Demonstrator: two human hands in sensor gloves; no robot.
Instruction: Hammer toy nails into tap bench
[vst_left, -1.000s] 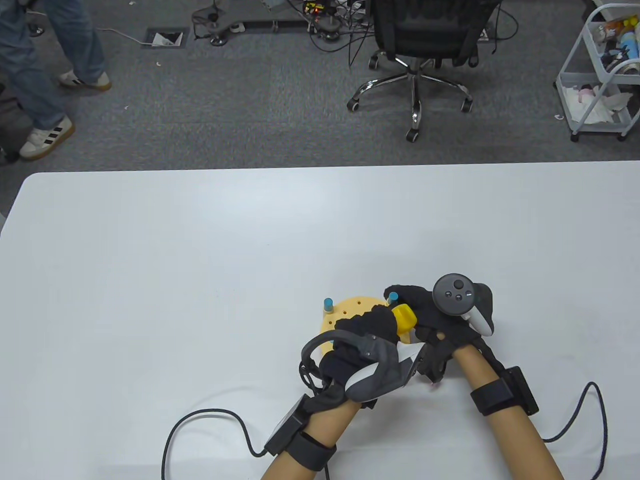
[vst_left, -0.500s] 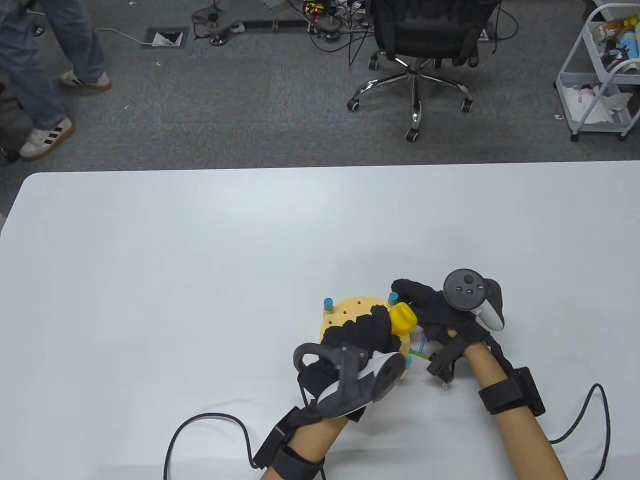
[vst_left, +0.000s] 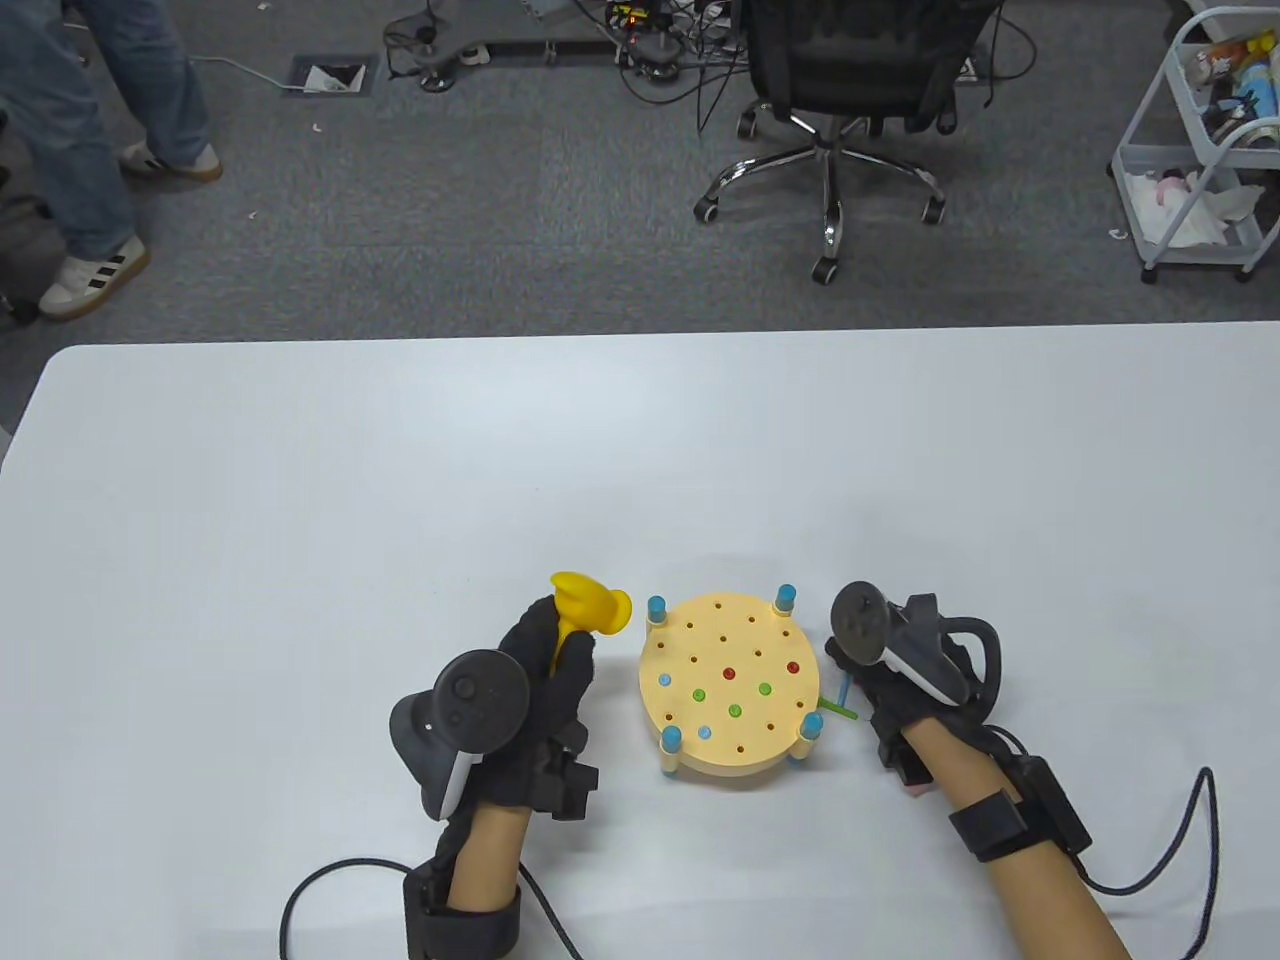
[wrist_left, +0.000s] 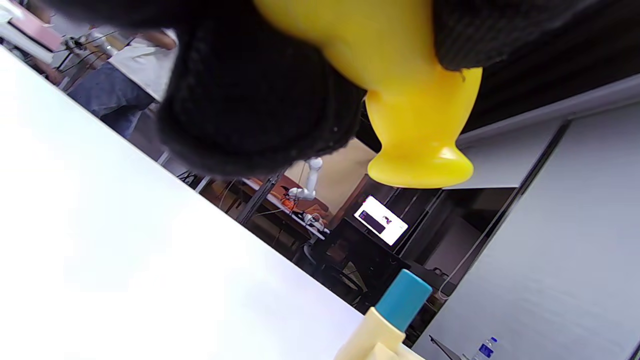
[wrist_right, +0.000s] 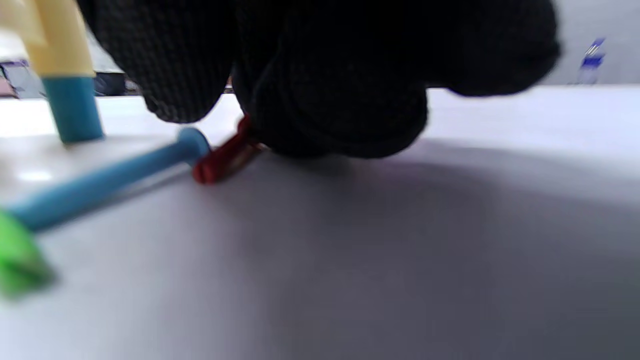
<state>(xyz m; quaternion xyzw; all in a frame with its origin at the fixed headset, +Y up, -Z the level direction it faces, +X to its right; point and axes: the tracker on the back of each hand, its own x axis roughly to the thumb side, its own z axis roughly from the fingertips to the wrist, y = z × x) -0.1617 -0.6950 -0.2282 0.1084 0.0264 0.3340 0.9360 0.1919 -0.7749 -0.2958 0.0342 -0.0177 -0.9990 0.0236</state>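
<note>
The round cream tap bench (vst_left: 728, 690) stands on blue-capped legs near the table's front, with red, green and blue nail heads set in it. My left hand (vst_left: 540, 680) holds the yellow toy hammer (vst_left: 590, 606) to the left of the bench; its head shows in the left wrist view (wrist_left: 415, 125). My right hand (vst_left: 890, 690) rests on the table right of the bench. In the right wrist view its fingertips (wrist_right: 340, 120) touch a loose red nail (wrist_right: 225, 156) on the table. A blue nail (wrist_right: 100, 185) and a green nail (vst_left: 838, 708) lie beside it.
The white table (vst_left: 400, 500) spreads to the back and left of the bench. Glove cables (vst_left: 1190, 830) trail at the front edge. An office chair (vst_left: 840, 90) and a cart (vst_left: 1200, 140) stand on the floor beyond the table.
My left hand has carried the hammer off the bench to its left side. My right hand has drawn back to the loose nails at the bench's right. The bench top is uncovered now.
</note>
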